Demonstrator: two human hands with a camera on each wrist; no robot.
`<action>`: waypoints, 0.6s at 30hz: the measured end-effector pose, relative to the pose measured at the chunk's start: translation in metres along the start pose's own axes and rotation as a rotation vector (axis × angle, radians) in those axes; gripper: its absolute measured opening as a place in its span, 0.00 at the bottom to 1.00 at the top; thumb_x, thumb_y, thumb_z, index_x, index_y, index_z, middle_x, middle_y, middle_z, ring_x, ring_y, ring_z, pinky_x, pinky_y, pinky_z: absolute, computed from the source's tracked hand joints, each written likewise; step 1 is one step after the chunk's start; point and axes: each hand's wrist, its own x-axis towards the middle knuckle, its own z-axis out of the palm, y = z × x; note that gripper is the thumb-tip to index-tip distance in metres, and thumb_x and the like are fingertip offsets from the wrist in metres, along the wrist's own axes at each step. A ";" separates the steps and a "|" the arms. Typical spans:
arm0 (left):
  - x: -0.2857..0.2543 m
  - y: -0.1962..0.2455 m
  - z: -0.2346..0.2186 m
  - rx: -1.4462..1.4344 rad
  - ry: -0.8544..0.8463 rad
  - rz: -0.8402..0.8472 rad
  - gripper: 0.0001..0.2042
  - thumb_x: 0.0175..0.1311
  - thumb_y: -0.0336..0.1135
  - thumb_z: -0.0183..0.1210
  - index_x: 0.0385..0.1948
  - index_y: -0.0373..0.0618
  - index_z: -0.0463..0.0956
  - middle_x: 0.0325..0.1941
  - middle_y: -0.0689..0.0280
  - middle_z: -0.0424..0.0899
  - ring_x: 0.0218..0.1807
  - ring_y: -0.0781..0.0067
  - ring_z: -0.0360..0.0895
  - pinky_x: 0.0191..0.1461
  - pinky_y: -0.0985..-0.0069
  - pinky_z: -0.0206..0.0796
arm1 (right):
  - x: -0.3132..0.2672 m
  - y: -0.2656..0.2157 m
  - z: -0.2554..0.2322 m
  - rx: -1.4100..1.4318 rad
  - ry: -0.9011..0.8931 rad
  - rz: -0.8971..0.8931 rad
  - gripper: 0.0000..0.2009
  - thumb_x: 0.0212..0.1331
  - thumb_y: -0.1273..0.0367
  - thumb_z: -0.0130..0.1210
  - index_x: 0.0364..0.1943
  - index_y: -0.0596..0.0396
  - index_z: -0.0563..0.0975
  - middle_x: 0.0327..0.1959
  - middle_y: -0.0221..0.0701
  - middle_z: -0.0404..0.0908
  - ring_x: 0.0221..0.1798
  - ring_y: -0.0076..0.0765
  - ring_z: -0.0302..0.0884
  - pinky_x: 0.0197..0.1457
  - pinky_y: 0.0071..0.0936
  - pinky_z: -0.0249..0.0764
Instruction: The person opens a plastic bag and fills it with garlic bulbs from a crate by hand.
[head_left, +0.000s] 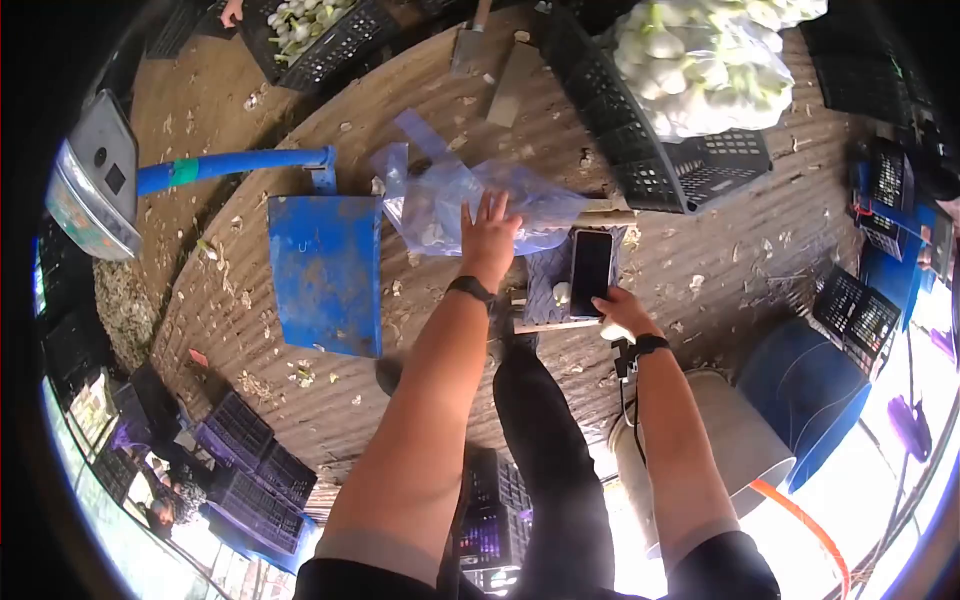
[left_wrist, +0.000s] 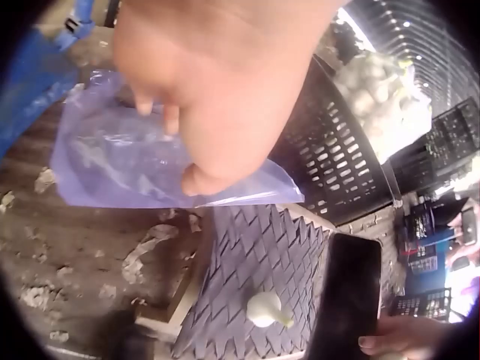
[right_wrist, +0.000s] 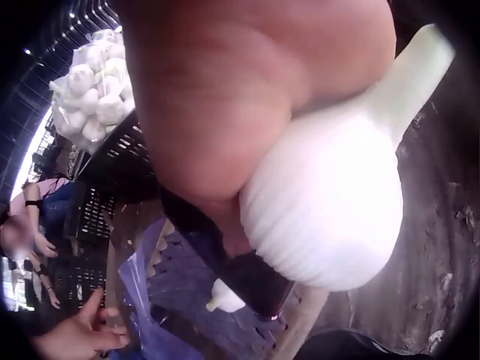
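Note:
My left hand [head_left: 490,240] lies on a clear bluish plastic bag [head_left: 430,195], fingers spread across the film. Close by on the right, my right hand [head_left: 628,312] holds a dark-screened phone [head_left: 592,272] by its lower end. That same hand also has a large white garlic bulb [right_wrist: 326,202] with a thick cut stem tucked against the palm. Below the phone is a low stool with a woven grey strap seat [left_wrist: 251,262], and a smaller garlic bulb [left_wrist: 266,309] rests on the straps. The bag's edge overlaps the seat's far side in the head view.
A black crate [head_left: 640,150] with a full bag of garlic [head_left: 700,70] stands beyond the stool. To the left are a blue seat [head_left: 325,275] and a scale [head_left: 100,170]. A pale bucket [head_left: 715,430] sits near my right arm. Garlic skins litter the floor.

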 end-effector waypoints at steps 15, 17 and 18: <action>-0.277 -0.079 -0.300 -0.553 0.551 -0.137 0.04 0.54 0.30 0.62 0.31 0.45 0.80 0.24 0.62 0.78 0.27 0.58 0.76 0.32 0.66 0.65 | -0.137 -0.128 0.058 -0.358 -0.119 -0.020 0.16 0.54 0.65 0.55 0.47 0.50 0.79 0.35 0.35 0.84 0.37 0.33 0.82 0.41 0.31 0.76; -0.336 -0.094 -0.337 -0.943 0.421 -0.449 0.05 0.58 0.32 0.61 0.33 0.44 0.80 0.28 0.64 0.81 0.26 0.68 0.79 0.30 0.73 0.69 | -0.197 -0.192 0.109 -0.197 -0.446 -0.207 0.15 0.57 0.68 0.55 0.49 0.55 0.78 0.36 0.34 0.83 0.34 0.32 0.81 0.38 0.29 0.76; -0.359 -0.102 -0.363 -1.071 0.496 -0.541 0.05 0.60 0.33 0.59 0.34 0.43 0.79 0.29 0.66 0.82 0.25 0.72 0.79 0.28 0.76 0.70 | -0.236 -0.235 0.139 -0.079 -0.576 -0.159 0.15 0.58 0.70 0.54 0.50 0.58 0.77 0.37 0.34 0.83 0.33 0.33 0.81 0.37 0.28 0.77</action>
